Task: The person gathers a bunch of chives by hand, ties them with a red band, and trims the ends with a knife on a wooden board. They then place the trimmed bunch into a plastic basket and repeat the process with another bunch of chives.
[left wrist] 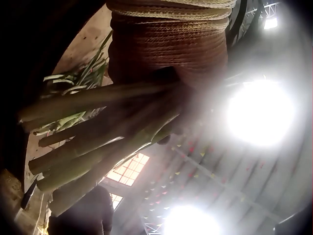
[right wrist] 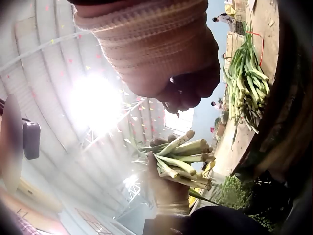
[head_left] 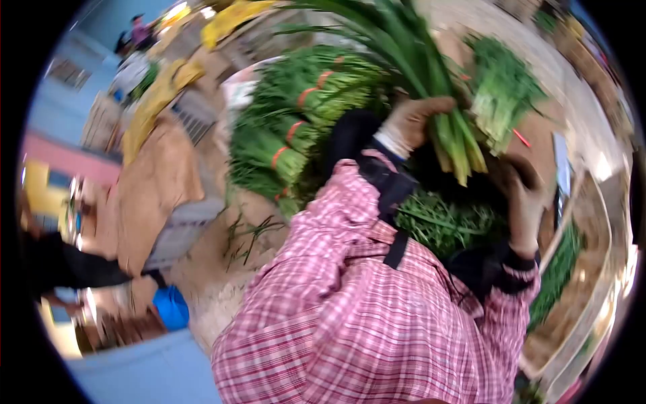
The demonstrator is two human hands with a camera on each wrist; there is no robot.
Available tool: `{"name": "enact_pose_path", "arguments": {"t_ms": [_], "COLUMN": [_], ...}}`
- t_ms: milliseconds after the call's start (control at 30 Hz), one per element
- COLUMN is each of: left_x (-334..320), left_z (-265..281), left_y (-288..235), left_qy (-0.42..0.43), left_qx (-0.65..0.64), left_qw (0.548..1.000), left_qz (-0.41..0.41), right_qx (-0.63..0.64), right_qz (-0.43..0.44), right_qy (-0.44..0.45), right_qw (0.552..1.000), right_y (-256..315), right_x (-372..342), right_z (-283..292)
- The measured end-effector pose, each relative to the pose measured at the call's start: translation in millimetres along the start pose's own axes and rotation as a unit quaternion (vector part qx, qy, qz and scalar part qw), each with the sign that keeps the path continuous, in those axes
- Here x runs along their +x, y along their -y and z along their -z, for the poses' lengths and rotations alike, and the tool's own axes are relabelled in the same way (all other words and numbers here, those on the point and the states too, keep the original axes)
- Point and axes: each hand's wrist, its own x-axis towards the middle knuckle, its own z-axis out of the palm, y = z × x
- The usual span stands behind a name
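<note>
A bunch of long leafy green stalks (head_left: 459, 138) is gripped by my left hand (head_left: 412, 124), gloved, around the lower stems. Its leaves fan up and away; the pale cut ends point down toward me. The left wrist view shows the thick stalks (left wrist: 83, 164) spread out below the knitted glove (left wrist: 166, 54). Beside those ends is my gloved right hand (head_left: 526, 205), apart from the bunch, with dark-stained, curled fingers. In the right wrist view nothing shows clearly in its fingers (right wrist: 188, 88). Loose green trimmings (head_left: 447, 222) lie below both hands.
Bundles of greens (head_left: 266, 151) with orange bands are stacked at left. A loose pile of similar stalks (head_left: 501, 91) lies at right, near a red strip (head_left: 521, 138) and a long flat blade (head_left: 561, 165). Farther right stands a wooden trough (head_left: 595, 229). A person in dark clothing (head_left: 70, 266) is at far left.
</note>
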Motion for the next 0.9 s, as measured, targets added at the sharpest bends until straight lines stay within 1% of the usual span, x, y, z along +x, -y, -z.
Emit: {"name": "enact_pose_path", "arguments": {"t_ms": [33, 67, 100, 133, 167, 200, 267, 300, 333, 400, 433, 467, 500, 533, 567, 600, 633, 667, 700, 733, 767, 800, 833, 867, 900], "left_x": [0, 4, 5, 4, 2, 2, 4, 4, 4, 6, 7, 7, 6, 6, 8, 11, 13, 14, 15, 13, 15, 15, 13, 14, 14], "left_z": [-5, 10, -1, -2, -13, -18, -19, -21, -23, -24, -23, -22, -21, -21, -20, -22, -24, -29, -33, -31, -41, -49, -54, -51, -49], "left_y": [-9, 2, -8, -8, -22, -26, -23, -21, -19, -18, -16, -14, -12, -10, -11, -11, -11, -14, -8, 5, 7, 10, 11, 13, 15], "left_qy": [-0.074, 0.019, 0.001, 0.023, 0.056, 0.055, 0.059, 0.061, 0.060, 0.055, 0.077, 0.098, 0.099, 0.084, 0.070, 0.049, 0.040, 0.029, -0.017, -0.090, -0.172, -0.254, -0.285, -0.303, -0.310], "left_qx": [-0.132, -0.305, -0.310, -0.301, -0.313, -0.330, -0.329, -0.331, -0.346, -0.361, -0.361, -0.360, -0.360, -0.341, -0.319, -0.285, -0.275, -0.266, -0.241, -0.260, -0.211, -0.161, -0.124, -0.093, -0.076], "left_qw": [0.973, 0.919, 0.920, 0.931, 0.926, 0.921, 0.923, 0.921, 0.917, 0.912, 0.910, 0.908, 0.908, 0.915, 0.922, 0.938, 0.941, 0.944, 0.951, 0.935, 0.936, 0.928, 0.930, 0.926, 0.928], "left_qz": [0.176, 0.248, 0.239, 0.205, 0.206, 0.201, 0.190, 0.193, 0.190, 0.188, 0.188, 0.188, 0.189, 0.200, 0.206, 0.193, 0.193, 0.194, 0.192, 0.224, 0.224, 0.222, 0.198, 0.204, 0.190], "right_qx": [-0.054, -0.112, -0.088, -0.056, -0.060, -0.059, -0.093, -0.084, -0.099, -0.096, -0.096, -0.081, -0.065, -0.065, -0.117, -0.167, -0.273, -0.301, -0.386, -0.466, -0.504, -0.558, -0.545, -0.532, -0.493], "right_qz": [0.020, 0.032, 0.029, 0.031, 0.033, 0.039, 0.085, 0.041, 0.033, -0.025, -0.025, -0.044, -0.063, -0.062, 0.021, 0.108, 0.093, 0.036, 0.057, 0.076, 0.045, 0.083, 0.040, -0.004, -0.006], "right_qy": [0.010, 0.017, 0.021, 0.030, 0.033, 0.043, 0.080, 0.095, 0.108, 0.099, 0.099, 0.110, 0.121, 0.120, 0.082, 0.044, 0.050, 0.103, 0.093, 0.082, 0.078, 0.019, 0.043, 0.069, 0.063], "right_qw": [0.998, 0.993, 0.995, 0.998, 0.997, 0.997, 0.989, 0.991, 0.989, 0.990, 0.990, 0.990, 0.988, 0.989, 0.989, 0.979, 0.956, 0.947, 0.916, 0.877, 0.859, 0.825, 0.836, 0.844, 0.868], "right_y": [2, 12, 15, 14, 13, 12, 16, 21, 19, 21, 20, 18, 15, 7, 5, 5, 9, 18, 19, 16, 17, 6, -3, -5, -5], "right_x": [1, 0, 0, 1, 1, 3, 6, 6, 7, 8, 8, 9, 9, 10, 12, 18, 17, 18, 17, 14, 13, 14, 20, 26, 27], "right_z": [5, 5, 6, 3, 0, -4, -9, -13, -16, -21, -20, -20, -20, -19, -22, -26, -24, -28, -37, -50, -64, -77, -85, -89, -91]}}
